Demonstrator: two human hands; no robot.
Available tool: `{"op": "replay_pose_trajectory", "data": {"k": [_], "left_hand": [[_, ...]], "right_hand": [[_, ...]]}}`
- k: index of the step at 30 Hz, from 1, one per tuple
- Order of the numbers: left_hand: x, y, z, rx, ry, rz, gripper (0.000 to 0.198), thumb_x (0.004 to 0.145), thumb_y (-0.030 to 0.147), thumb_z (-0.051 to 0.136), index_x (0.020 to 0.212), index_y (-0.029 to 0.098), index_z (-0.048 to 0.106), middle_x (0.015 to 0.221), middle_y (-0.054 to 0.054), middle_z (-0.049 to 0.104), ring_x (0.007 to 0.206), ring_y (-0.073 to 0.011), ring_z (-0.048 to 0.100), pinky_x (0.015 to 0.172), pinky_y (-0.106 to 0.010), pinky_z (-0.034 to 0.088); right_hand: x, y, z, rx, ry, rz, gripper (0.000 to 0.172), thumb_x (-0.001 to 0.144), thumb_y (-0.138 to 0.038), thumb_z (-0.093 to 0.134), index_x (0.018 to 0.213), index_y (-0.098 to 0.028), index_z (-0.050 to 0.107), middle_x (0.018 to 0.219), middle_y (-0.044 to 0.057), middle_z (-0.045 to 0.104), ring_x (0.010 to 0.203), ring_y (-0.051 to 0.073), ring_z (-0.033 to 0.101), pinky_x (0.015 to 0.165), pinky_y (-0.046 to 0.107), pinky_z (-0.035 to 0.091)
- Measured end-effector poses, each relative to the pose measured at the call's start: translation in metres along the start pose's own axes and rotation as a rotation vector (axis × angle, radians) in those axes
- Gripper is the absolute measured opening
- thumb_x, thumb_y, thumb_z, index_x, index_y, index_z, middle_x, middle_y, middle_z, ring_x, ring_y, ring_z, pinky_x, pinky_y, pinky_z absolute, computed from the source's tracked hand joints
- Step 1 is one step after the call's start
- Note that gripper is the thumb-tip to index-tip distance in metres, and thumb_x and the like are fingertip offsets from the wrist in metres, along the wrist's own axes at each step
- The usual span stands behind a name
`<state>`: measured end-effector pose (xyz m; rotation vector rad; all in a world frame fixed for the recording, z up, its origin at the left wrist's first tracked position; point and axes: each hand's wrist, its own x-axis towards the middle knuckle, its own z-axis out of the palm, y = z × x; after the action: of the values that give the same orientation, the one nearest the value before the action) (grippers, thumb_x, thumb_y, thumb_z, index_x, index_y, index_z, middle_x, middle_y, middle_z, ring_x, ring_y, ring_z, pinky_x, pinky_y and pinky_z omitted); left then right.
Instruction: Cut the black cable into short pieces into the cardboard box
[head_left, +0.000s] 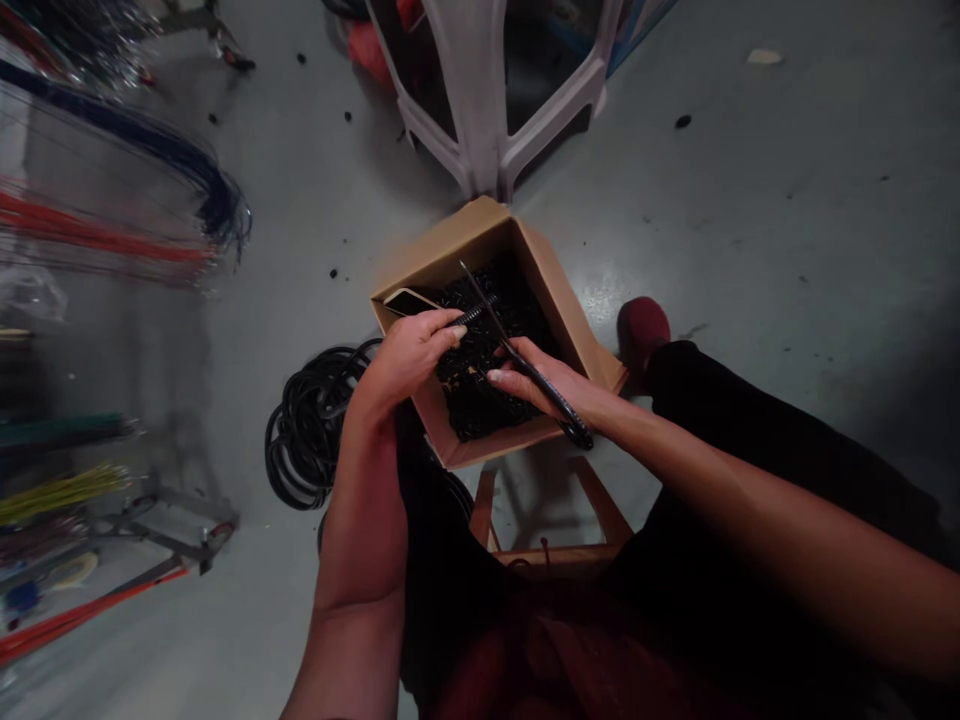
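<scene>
An open cardboard box point(559, 300) stands on the floor in front of me, filled with small black pieces. My left hand point(409, 350) is closed on a short black ribbed tube point(474, 316) over the box. My right hand point(544, 385) grips black scissors point(517, 355); their blades point up and away and meet the tube's end. A phone-like flat object point(409, 300) lies at the box's left corner.
A coil of black tubing point(315, 425) lies on the floor left of the box. A white plastic stool point(495, 100) stands beyond it. Bundles of coloured wires point(112, 240) hang on racks at the left. A wooden stool frame point(547, 520) is between my knees.
</scene>
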<state>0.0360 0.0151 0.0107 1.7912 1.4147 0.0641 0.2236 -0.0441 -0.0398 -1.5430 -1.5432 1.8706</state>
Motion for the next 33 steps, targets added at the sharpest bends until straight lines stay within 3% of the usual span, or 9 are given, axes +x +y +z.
{"op": "replay_pose_trajectory", "data": {"k": [7,12,16,21,33], "left_hand": [[-0.001,0.001,0.001,-0.019,-0.003,0.001,0.032,0.085,0.029,0.043,0.103,0.018,0.068,0.094,-0.003,0.07,0.084,-0.017,0.063,0.073,-0.027,0.052],[-0.002,0.0,0.002,-0.015,-0.013,0.0,0.034,0.086,0.031,0.043,0.106,0.019,0.068,0.099,-0.004,0.07,0.085,-0.0167,0.063,0.074,-0.027,0.052],[-0.002,0.0,0.002,0.017,-0.023,0.002,0.034,0.086,0.03,0.043,0.105,0.018,0.068,0.1,-0.004,0.07,0.085,-0.0173,0.062,0.075,-0.028,0.052],[-0.001,-0.002,0.003,0.063,-0.047,0.003,0.032,0.085,0.029,0.043,0.1,0.017,0.068,0.094,-0.004,0.07,0.082,-0.0169,0.062,0.072,-0.027,0.051],[0.0,-0.004,0.007,0.097,-0.061,0.001,0.027,0.083,0.027,0.043,0.09,0.017,0.067,0.081,-0.004,0.067,0.074,-0.0165,0.059,0.066,-0.026,0.048]], "right_hand": [[0.0,-0.001,0.0,-0.036,0.034,0.01,0.054,0.08,-0.052,0.055,0.121,-0.018,0.046,0.103,0.009,0.063,0.089,0.025,0.06,0.078,0.038,0.044],[-0.002,-0.002,-0.001,-0.07,0.042,0.005,0.045,0.084,-0.05,0.049,0.116,-0.018,0.048,0.105,0.011,0.063,0.093,0.026,0.058,0.077,0.036,0.043],[-0.003,0.0,0.0,-0.091,0.053,-0.004,0.036,0.086,-0.046,0.045,0.11,-0.02,0.049,0.097,0.008,0.063,0.083,0.022,0.057,0.071,0.033,0.041],[-0.002,0.004,0.004,-0.137,0.051,0.026,0.025,0.084,-0.042,0.045,0.099,-0.022,0.048,0.08,0.003,0.059,0.071,0.019,0.053,0.064,0.031,0.037],[0.0,0.013,0.008,-0.189,0.067,-0.031,0.016,0.082,-0.035,0.044,0.092,-0.023,0.043,0.071,0.0,0.053,0.062,0.016,0.048,0.059,0.028,0.032]]}}
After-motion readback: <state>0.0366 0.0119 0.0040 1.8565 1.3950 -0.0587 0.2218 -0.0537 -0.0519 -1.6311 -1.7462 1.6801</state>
